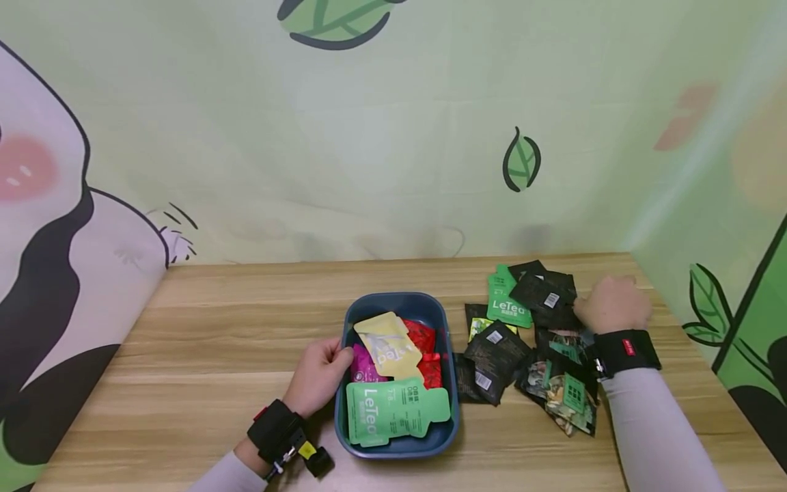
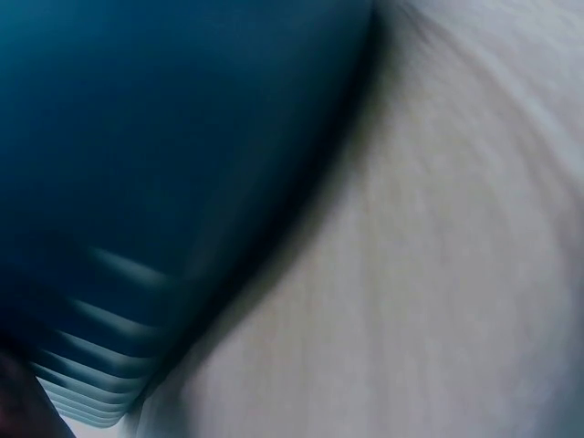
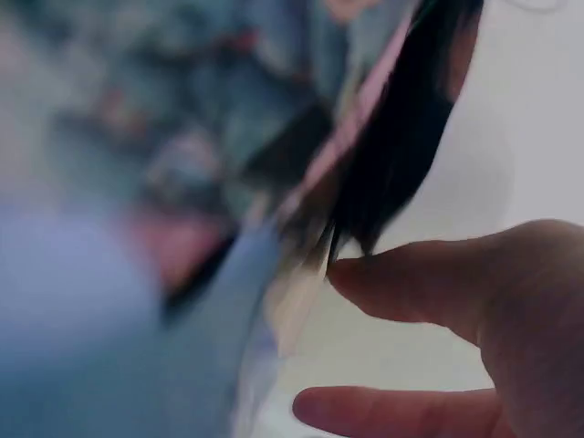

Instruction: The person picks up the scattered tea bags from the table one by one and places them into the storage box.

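My left hand (image 1: 318, 374) grips the left rim of a blue plastic basket (image 1: 451, 417), its thumb over the edge. Inside lie a green LeTea packet (image 1: 393, 410), a cream packet (image 1: 387, 342), a magenta packet (image 1: 364, 365) and red packets (image 1: 421, 336). The left wrist view shows the slotted basket wall (image 2: 182, 164) close up. On the right, my right hand (image 1: 617, 304) reaches to the side of black packets (image 1: 544, 295). In the right wrist view, its thumb (image 3: 411, 283) meets a packet edge, and a straight finger (image 3: 392, 412) sits apart below.
Between basket and right arm lie black packets (image 1: 498, 359), a green LeTea packet (image 1: 507, 301) and clear-fronted packets (image 1: 572, 400) with dried contents. The wooden table (image 1: 246, 314) ends at a printed green backdrop (image 1: 399, 150), which also rises along the right side.
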Motion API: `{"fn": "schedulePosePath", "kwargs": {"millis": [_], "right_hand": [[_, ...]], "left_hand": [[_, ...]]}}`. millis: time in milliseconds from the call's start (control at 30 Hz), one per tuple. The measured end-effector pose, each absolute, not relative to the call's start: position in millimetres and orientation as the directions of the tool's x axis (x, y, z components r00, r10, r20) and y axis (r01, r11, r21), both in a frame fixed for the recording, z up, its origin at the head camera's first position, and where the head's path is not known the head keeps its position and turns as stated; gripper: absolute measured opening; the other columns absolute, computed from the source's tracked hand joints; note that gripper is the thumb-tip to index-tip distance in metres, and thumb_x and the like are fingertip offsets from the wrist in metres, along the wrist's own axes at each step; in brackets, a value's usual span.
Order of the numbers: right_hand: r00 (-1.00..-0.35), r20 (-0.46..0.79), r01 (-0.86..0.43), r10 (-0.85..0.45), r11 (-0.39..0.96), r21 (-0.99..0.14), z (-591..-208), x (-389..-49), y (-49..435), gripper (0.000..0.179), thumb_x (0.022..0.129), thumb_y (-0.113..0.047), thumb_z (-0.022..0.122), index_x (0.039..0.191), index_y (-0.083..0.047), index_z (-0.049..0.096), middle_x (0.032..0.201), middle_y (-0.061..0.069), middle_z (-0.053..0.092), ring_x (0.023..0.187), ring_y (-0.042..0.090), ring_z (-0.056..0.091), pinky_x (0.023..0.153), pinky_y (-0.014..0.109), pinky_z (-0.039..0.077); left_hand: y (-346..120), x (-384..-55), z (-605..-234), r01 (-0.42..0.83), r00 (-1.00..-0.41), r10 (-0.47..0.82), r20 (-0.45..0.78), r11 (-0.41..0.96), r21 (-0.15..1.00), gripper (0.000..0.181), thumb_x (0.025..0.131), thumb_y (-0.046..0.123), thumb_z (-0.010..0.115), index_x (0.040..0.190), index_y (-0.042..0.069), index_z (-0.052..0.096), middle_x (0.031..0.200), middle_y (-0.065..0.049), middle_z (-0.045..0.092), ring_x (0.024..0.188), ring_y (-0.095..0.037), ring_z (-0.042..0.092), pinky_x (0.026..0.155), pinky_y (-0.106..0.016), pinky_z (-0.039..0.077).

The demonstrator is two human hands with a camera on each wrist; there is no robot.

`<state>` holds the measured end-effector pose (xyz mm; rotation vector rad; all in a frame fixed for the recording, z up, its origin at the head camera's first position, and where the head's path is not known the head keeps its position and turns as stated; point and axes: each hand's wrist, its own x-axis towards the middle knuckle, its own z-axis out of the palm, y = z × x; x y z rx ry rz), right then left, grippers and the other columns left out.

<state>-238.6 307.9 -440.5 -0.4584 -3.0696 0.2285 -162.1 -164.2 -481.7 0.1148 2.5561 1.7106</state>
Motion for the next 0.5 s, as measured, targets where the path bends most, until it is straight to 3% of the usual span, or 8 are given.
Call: {"fn": "schedulePosePath", "kwargs": {"millis": [33, 100, 167, 233, 300, 500], "right_hand": [[-0.951, -0.035, 0.31, 0.308, 0.941, -0.134, -439.2, -237.9, 309.0, 0.047, 0.081, -0.041, 0.064, 0.065, 0.002, 0.057, 0.088, 0.033, 0.051, 0.059, 0.029, 0.044, 0.048, 0.039, 0.038], [-0.934, -0.123, 0.348, 0.335, 0.932, -0.104, -436.8, -236.2, 311.5, 0.057, 0.081, -0.052, 0.062, 0.072, 0.004, 0.062, 0.095, 0.036, 0.049, 0.064, 0.03, 0.046, 0.052, 0.04, 0.04], [-0.92, -0.2, 0.363, 0.338, 0.926, -0.105, -434.9, -234.4, 313.9, 0.062, 0.081, -0.058, 0.06, 0.075, 0.004, 0.063, 0.093, 0.035, 0.05, 0.066, 0.031, 0.046, 0.055, 0.04, 0.041], [-0.914, -0.233, 0.366, 0.333, 0.923, -0.118, -433.8, -233.3, 314.8, 0.06, 0.082, -0.059, 0.059, 0.071, 0.0, 0.062, 0.081, 0.025, 0.052, 0.066, 0.029, 0.047, 0.057, 0.04, 0.04], [-0.928, -0.22, 0.335, 0.302, 0.933, -0.133, -434.5, -233.2, 314.7, 0.055, 0.082, -0.056, 0.06, 0.064, -0.004, 0.059, 0.071, 0.016, 0.05, 0.064, 0.027, 0.046, 0.055, 0.038, 0.04], [-0.974, -0.096, 0.218, 0.207, 0.968, -0.124, -440.2, -237.5, 310.3, 0.045, 0.082, -0.04, 0.065, 0.053, -0.011, 0.048, 0.057, 0.005, 0.045, 0.053, 0.021, 0.044, 0.047, 0.034, 0.034]], "left_hand": [[-164.2, -162.1, -481.6, 0.025, -0.995, 0.098, -0.013, 0.38, 0.925, 0.032, 0.097, 0.018, 0.053, 0.068, 0.006, 0.049, 0.057, -0.002, 0.039, 0.055, -0.022, 0.045, 0.051, -0.026, 0.027], [-164.3, -161.6, -481.1, 0.022, -0.995, 0.099, -0.017, 0.381, 0.924, 0.032, 0.097, 0.019, 0.053, 0.068, 0.006, 0.049, 0.057, -0.003, 0.039, 0.056, -0.022, 0.046, 0.051, -0.026, 0.028], [-164.4, -161.3, -480.4, 0.019, -0.995, 0.101, -0.021, 0.382, 0.924, 0.032, 0.097, 0.019, 0.054, 0.068, 0.006, 0.05, 0.057, -0.003, 0.04, 0.056, -0.022, 0.046, 0.051, -0.026, 0.028], [-164.5, -161.5, -480.1, 0.018, -0.994, 0.102, -0.023, 0.381, 0.924, 0.032, 0.097, 0.02, 0.054, 0.068, 0.006, 0.05, 0.058, -0.003, 0.04, 0.056, -0.022, 0.046, 0.051, -0.026, 0.028], [-164.7, -161.7, -480.1, 0.02, -0.995, 0.102, -0.02, 0.377, 0.926, 0.033, 0.097, 0.02, 0.054, 0.069, 0.006, 0.05, 0.058, -0.003, 0.04, 0.056, -0.023, 0.046, 0.051, -0.026, 0.028], [-165.0, -161.5, -480.6, 0.021, -0.995, 0.101, -0.017, 0.365, 0.931, 0.033, 0.098, 0.02, 0.054, 0.068, 0.005, 0.049, 0.058, -0.003, 0.04, 0.056, -0.022, 0.046, 0.05, -0.026, 0.028]]}}
